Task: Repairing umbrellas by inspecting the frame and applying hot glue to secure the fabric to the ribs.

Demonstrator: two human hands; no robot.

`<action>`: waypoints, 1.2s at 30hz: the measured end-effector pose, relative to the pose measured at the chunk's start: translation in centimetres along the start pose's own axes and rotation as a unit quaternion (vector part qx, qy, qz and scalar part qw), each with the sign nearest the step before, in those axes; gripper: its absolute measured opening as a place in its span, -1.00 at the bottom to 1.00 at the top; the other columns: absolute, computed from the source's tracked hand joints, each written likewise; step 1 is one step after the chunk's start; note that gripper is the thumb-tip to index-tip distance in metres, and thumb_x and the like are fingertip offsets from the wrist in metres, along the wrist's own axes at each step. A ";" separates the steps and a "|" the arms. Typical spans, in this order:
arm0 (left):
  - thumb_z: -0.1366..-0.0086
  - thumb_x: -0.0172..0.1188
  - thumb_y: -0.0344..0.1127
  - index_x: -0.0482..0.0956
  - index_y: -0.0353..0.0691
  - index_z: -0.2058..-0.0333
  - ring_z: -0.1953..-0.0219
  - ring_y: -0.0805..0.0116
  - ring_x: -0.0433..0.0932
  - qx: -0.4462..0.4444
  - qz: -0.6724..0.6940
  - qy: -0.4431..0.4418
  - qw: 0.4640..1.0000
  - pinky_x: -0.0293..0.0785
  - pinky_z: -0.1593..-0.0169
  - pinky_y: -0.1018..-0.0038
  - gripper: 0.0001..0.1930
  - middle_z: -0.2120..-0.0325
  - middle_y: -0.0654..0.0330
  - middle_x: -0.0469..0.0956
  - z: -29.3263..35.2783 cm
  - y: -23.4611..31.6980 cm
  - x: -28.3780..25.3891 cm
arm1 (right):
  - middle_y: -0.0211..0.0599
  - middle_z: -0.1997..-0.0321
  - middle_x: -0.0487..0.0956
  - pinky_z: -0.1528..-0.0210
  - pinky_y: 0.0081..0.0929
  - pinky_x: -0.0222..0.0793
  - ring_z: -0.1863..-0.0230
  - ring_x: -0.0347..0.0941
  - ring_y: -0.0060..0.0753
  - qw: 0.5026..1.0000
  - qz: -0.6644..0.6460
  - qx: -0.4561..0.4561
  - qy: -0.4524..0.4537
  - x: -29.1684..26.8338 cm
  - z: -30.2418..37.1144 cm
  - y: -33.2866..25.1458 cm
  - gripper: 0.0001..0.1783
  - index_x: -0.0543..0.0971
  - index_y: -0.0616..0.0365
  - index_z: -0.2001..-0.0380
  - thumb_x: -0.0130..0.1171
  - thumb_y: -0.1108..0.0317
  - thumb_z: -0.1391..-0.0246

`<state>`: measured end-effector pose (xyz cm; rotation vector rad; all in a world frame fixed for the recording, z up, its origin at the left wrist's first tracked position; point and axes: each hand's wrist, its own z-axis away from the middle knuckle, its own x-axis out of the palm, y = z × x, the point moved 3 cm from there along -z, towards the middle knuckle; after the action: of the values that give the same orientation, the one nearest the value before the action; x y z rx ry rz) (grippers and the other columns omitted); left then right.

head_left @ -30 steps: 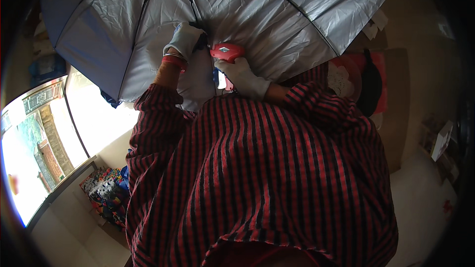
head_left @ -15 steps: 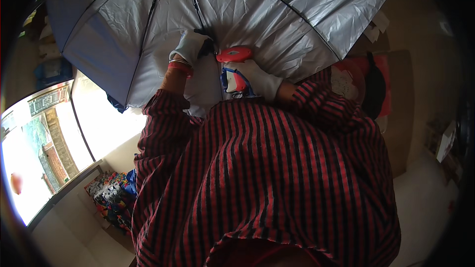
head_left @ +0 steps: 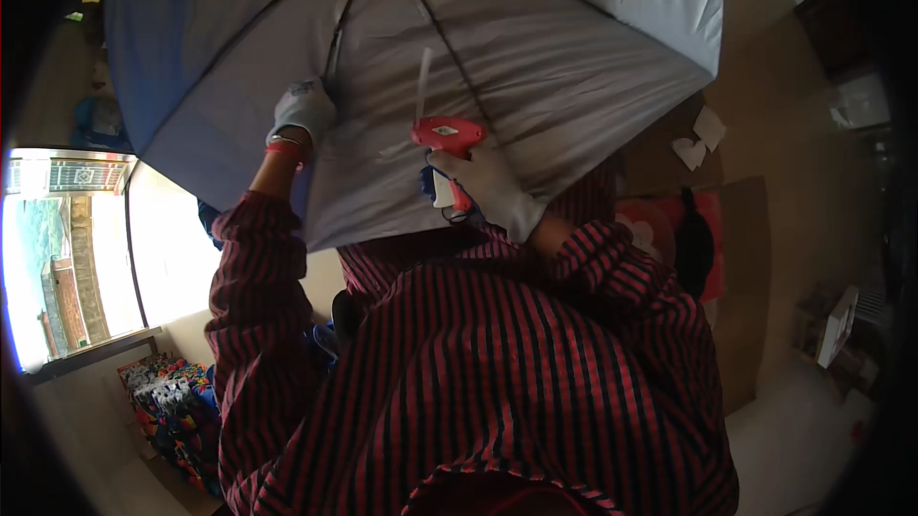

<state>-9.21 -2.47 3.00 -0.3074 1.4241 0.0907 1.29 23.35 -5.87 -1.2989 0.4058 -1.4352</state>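
A silver-grey umbrella is spread in front of me, its dark ribs running in to a hub at the top. My left hand, in a white work glove with a dark palm, is closed on one of the ribs; its fingertips are partly hidden. A red and white tagging gun is gripped in my gloved right hand. From the gun's left end a pale thin strip sticks up. The gun is in front of the fabric, right of my left hand; whether it touches the cloth I cannot tell.
To the right, a red and pink padded item with a black piece lies on brown cardboard. White paper scraps lie above it. At the left is a bright window, with colourful patterned cloth below it.
The umbrella has shifted and turned, bringing its hub into view. My left hand has moved left and down onto a rib. The tagging gun has come slightly down, away from my left hand.
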 end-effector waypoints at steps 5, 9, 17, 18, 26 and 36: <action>-0.23 -0.02 -0.25 0.46 -0.23 -0.06 0.02 -0.10 0.55 -0.167 0.024 0.182 0.969 0.50 0.01 0.15 -0.57 0.09 -0.18 0.53 -7.9 -15.7 -6.5 | -0.53 0.52 0.48 0.53 -0.57 0.33 0.55 0.37 -0.70 0.981 0.150 -0.123 -0.003 3.2 0.3 -10.3 -0.77 0.56 0.16 0.35 0.28 0.23 -0.07; -0.24 0.02 -0.13 0.33 -0.21 -0.13 0.04 -0.15 0.53 -0.201 0.090 0.283 0.933 0.49 0.03 0.12 -0.49 0.00 -0.20 0.43 -8.9 -12.5 -7.8 | -0.48 0.48 0.52 0.52 -0.58 0.39 0.53 0.44 -0.65 0.978 0.026 -0.200 0.051 -0.8 -2.3 -9.1 -0.79 0.54 0.20 0.27 0.24 0.30 -0.09; 0.02 0.40 0.02 0.30 -0.08 -0.17 -0.02 -0.14 0.43 0.118 0.182 0.240 0.946 0.44 0.01 0.10 -0.21 -0.02 -0.15 0.35 5.9 4.1 3.0 | -0.34 0.38 0.58 0.40 -0.48 0.55 0.45 0.56 -0.50 0.969 0.035 -0.204 0.136 -4.9 1.0 -5.0 -0.76 0.51 0.27 0.20 0.22 0.38 -0.09; 0.02 0.40 0.00 0.25 -0.09 -0.20 -0.01 -0.15 0.44 0.105 0.208 0.197 0.952 0.44 0.00 0.11 -0.17 -0.02 -0.15 0.34 7.9 5.0 3.7 | -0.34 0.38 0.58 0.40 -0.48 0.55 0.45 0.56 -0.50 0.969 0.035 -0.202 0.139 -5.4 1.2 -4.7 -0.76 0.51 0.27 0.20 0.22 0.38 -0.09; -0.08 0.30 -0.05 0.27 -0.16 -0.11 0.08 -0.07 0.54 -0.049 0.169 -0.023 0.984 0.48 0.07 0.14 -0.33 0.05 -0.06 0.48 15.4 4.5 9.2 | -0.34 0.43 0.56 0.44 -0.48 0.50 0.49 0.53 -0.50 0.966 -0.139 -0.130 0.175 -2.0 2.4 -0.9 -0.80 0.50 0.25 0.24 0.19 0.38 -0.11; -0.15 0.19 -0.18 0.36 -0.20 0.06 0.20 -0.07 0.57 -0.028 0.226 0.077 0.971 0.46 0.14 0.14 -0.58 0.21 -0.04 0.57 16.4 5.5 11.2 | -0.53 0.53 0.42 0.66 -0.63 0.23 0.63 0.31 -0.72 0.854 -0.030 -0.410 0.321 -5.1 -0.4 -7.1 -0.86 0.48 0.19 0.33 0.17 0.36 -0.11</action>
<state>6.84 5.79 -6.99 -0.0300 1.6283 0.4882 -3.48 29.93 -2.65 -1.4306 1.5747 -1.8155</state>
